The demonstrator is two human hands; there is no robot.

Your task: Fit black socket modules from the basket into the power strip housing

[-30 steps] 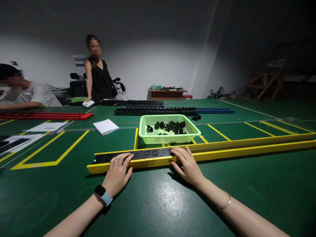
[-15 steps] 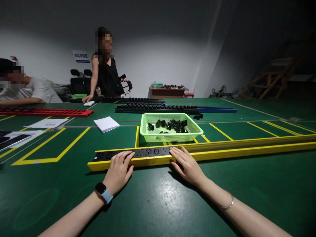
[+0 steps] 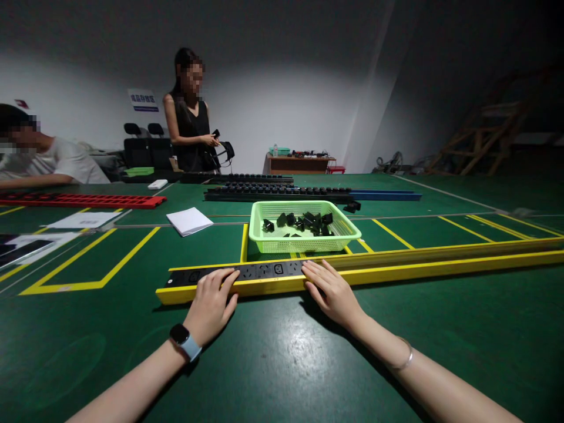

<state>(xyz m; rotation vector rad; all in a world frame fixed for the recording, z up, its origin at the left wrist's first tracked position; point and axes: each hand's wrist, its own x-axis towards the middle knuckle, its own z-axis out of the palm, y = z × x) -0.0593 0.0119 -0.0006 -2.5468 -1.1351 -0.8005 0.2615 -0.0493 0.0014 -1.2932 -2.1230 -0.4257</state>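
A long yellow channel (image 3: 396, 269) lies across the green table, with black socket modules (image 3: 264, 269) set in its left end. My left hand (image 3: 211, 299) rests over the channel's near wall, its fingers stretched onto the sockets and the thumb apart. Farther right, my right hand (image 3: 332, 294) lies the same way, fingertips at the right end of the socket row. Neither hand is wrapped round anything. Just behind the channel stands a light green basket (image 3: 299, 245) with several loose black pieces (image 3: 311, 221) in it.
Folded white paper (image 3: 189, 221) lies left of the basket. Behind are black socket strips (image 3: 282, 194), a blue channel (image 3: 388, 195) and, at left, a red rail (image 3: 88, 201). One person (image 3: 191, 123) stands across the table; another (image 3: 66, 158) leans at the far left.
The standing person has lifted a hand off the white object on the table and brought it to the dark item in the other hand. My hands have stayed in place.
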